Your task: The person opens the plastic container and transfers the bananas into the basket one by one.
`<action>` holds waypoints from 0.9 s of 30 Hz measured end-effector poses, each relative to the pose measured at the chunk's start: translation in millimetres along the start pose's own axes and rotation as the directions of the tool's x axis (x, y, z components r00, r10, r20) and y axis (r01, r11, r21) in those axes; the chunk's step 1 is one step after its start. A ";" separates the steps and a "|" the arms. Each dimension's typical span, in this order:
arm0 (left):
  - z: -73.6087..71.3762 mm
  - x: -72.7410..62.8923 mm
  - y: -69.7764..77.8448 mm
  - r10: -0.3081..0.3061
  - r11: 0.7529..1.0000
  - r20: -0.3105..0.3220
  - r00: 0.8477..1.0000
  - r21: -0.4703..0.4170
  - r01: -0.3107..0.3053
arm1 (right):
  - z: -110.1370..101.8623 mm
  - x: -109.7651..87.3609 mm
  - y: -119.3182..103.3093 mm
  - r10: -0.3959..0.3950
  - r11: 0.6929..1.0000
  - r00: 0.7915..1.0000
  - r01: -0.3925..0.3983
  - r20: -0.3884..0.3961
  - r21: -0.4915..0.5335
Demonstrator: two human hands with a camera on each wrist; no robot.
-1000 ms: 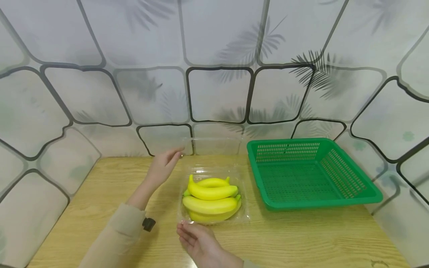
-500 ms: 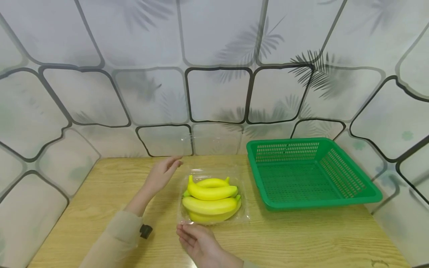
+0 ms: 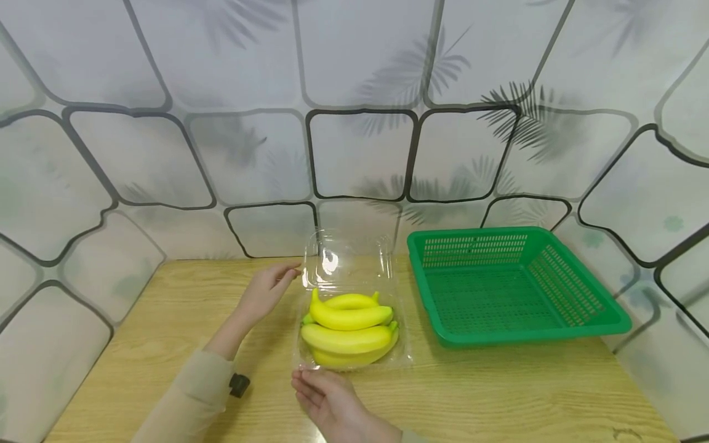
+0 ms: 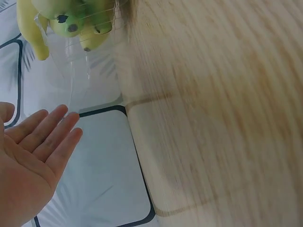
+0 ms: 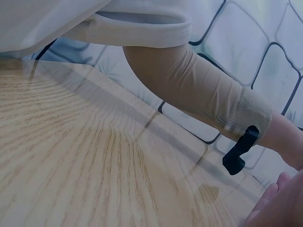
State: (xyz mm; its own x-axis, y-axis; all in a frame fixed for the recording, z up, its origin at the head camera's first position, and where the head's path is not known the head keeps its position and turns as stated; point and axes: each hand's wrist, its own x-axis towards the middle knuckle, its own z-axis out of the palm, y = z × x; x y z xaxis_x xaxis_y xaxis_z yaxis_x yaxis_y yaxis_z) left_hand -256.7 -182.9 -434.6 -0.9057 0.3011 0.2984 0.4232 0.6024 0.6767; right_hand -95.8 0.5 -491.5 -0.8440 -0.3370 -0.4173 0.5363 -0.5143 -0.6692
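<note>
Got left hand loosely outstretched, holding zilch, right by the raised lid. Can't tell if gripping with right hand, tbh, at the front of the clear box of bananas.

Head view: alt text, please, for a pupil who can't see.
Yellow, curved bananas lie in an open, clear plastic box on a light wooden table, a bare left hand beside the box's lid, right hand by its near edge; a green rectangular plastic basket stands right.
</note>
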 end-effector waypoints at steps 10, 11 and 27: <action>3.2 -12.5 1.6 0.020 0.999 0.018 1.000 0.038 -0.021 | -3.1 -1.3 -0.9 0.016 1.000 1.000 -0.016 -0.003 -0.008; 3.5 -14.8 2.7 0.021 0.998 0.022 1.000 0.053 -0.022 | -3.3 -1.5 -0.9 0.017 1.000 1.000 -0.017 -0.004 -0.008; 17.8 -53.6 19.5 0.143 0.930 0.088 0.986 0.328 -0.164 | -2.6 -4.9 0.2 -0.003 1.000 1.000 0.003 -0.002 -0.002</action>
State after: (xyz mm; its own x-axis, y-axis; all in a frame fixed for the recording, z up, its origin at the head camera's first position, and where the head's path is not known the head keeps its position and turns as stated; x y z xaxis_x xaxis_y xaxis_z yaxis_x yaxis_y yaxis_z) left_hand -199.5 -174.1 -449.4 -0.8304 0.4476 0.3319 0.5500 0.7535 0.3600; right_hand -91.6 4.1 -491.3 -0.8454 -0.3343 -0.4165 0.5339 -0.5135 -0.6717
